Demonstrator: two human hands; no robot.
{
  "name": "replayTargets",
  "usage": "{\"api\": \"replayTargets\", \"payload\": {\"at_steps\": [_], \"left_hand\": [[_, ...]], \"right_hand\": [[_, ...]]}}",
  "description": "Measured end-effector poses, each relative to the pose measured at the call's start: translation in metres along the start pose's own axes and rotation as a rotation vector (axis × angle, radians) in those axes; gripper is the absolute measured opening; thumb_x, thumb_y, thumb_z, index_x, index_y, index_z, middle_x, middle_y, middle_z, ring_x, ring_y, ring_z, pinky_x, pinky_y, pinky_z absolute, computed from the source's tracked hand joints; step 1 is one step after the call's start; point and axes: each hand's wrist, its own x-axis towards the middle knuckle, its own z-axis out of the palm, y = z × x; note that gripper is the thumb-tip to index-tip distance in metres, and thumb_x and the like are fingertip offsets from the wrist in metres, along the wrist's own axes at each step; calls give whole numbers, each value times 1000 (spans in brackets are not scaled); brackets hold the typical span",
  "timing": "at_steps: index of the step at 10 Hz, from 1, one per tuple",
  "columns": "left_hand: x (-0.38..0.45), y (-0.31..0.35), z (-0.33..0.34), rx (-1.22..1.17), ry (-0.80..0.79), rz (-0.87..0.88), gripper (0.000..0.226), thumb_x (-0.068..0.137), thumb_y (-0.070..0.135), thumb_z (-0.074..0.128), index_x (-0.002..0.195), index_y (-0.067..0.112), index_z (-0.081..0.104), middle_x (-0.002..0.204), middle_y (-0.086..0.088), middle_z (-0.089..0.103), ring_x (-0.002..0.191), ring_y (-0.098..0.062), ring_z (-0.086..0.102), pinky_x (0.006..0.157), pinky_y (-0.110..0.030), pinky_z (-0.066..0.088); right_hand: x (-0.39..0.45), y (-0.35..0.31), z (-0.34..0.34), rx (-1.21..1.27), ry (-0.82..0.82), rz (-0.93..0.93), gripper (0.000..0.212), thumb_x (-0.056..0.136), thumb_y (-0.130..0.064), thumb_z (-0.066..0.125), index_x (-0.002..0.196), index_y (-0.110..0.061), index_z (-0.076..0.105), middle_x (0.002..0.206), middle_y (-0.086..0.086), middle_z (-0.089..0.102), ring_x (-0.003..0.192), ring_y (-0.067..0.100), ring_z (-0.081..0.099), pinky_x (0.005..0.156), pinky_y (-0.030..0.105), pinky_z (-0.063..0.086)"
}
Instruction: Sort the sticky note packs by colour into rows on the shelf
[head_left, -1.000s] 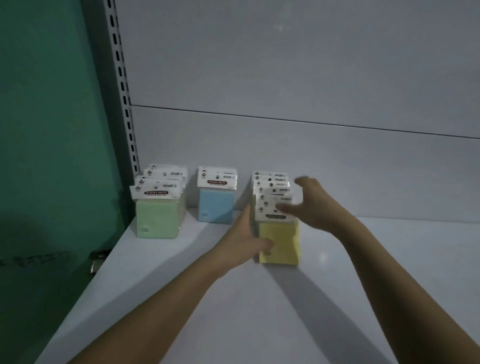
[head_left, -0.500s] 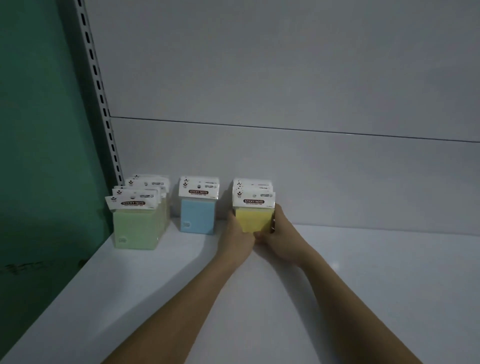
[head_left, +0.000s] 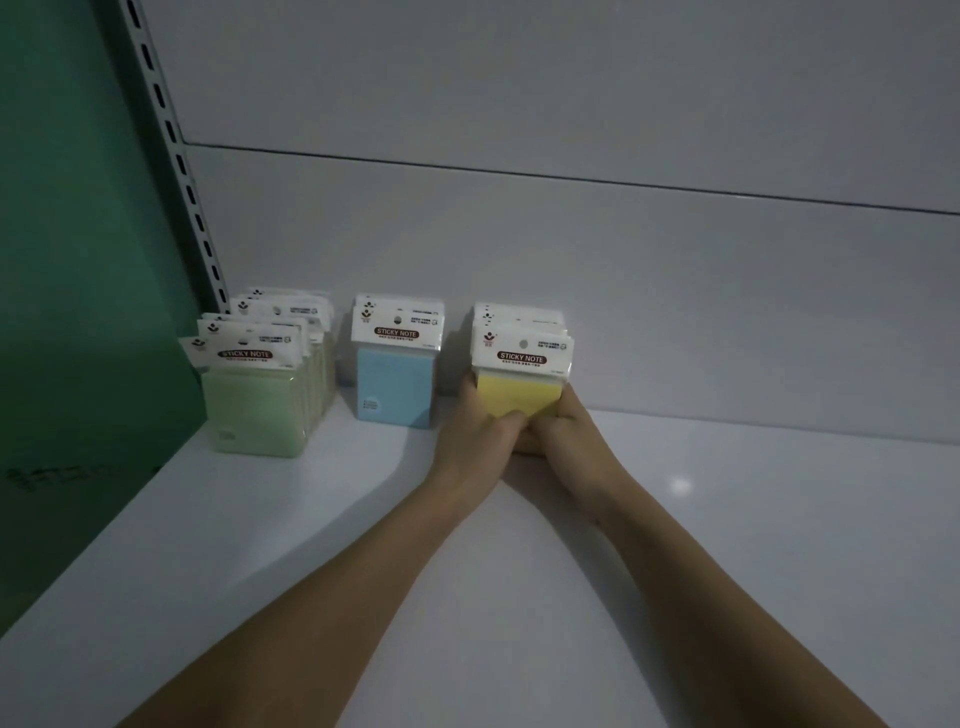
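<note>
Three rows of sticky note packs stand upright at the back of the white shelf (head_left: 727, 545). Several green packs (head_left: 257, 410) form the left row, blue packs (head_left: 395, 384) the middle one, yellow packs (head_left: 519, 392) the right one. Each pack has a white header card reading STICKY NOTE. My left hand (head_left: 475, 431) presses the left side and front of the yellow row. My right hand (head_left: 563, 431) presses its right side, thumbs meeting at the front. The lower part of the front yellow pack is hidden by my fingers.
A grey back panel (head_left: 571, 260) rises right behind the rows. A slotted metal upright (head_left: 179, 171) stands at the left, with a green wall (head_left: 67, 260) beyond it. The shelf's left edge (head_left: 104, 540) runs diagonally to the lower left.
The yellow row was loose and fanned towards me a second ago; both hands have closed around it and pushed it back into a tight row against the back panel.
</note>
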Motion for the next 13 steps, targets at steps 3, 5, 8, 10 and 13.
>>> {"api": "replayTargets", "payload": {"at_steps": [3,5,8,10,13], "left_hand": [[4,-4,3,12,21,-13,65,62,17,54,126,25,47,113,5,64,105,-14,61,93,-39,50],[3,3,1,66,20,-42,58,61,23,56,118,20,47,115,2,63,107,-18,59,91,-37,48],[4,-2,-1,30,38,-72,61,56,31,59,116,23,49,109,1,64,104,-21,60,93,-43,48],[1,1,-5,-5,28,-73,60,56,32,55,114,20,48,109,-2,62,102,-25,59,92,-43,47],[-16,-2,-30,-17,-16,-9,61,76,16,54,135,10,40,129,-9,56,116,-27,55,98,-39,44]], "right_hand": [[-1,3,-3,-42,20,6,50,90,11,39,101,-35,55,97,-20,68,87,-7,66,68,10,51],[-1,10,-3,-123,74,100,46,96,-6,41,136,-28,39,128,-9,58,121,7,53,97,21,44],[-2,16,0,-210,156,100,45,99,-16,44,141,-26,33,129,-11,56,119,8,52,103,29,39],[-2,18,4,-338,181,85,48,100,-24,44,145,-26,29,132,-12,52,120,9,50,103,30,38],[-46,-2,11,-308,287,204,83,93,-37,59,154,-17,7,156,3,29,138,21,38,105,32,36]]}}
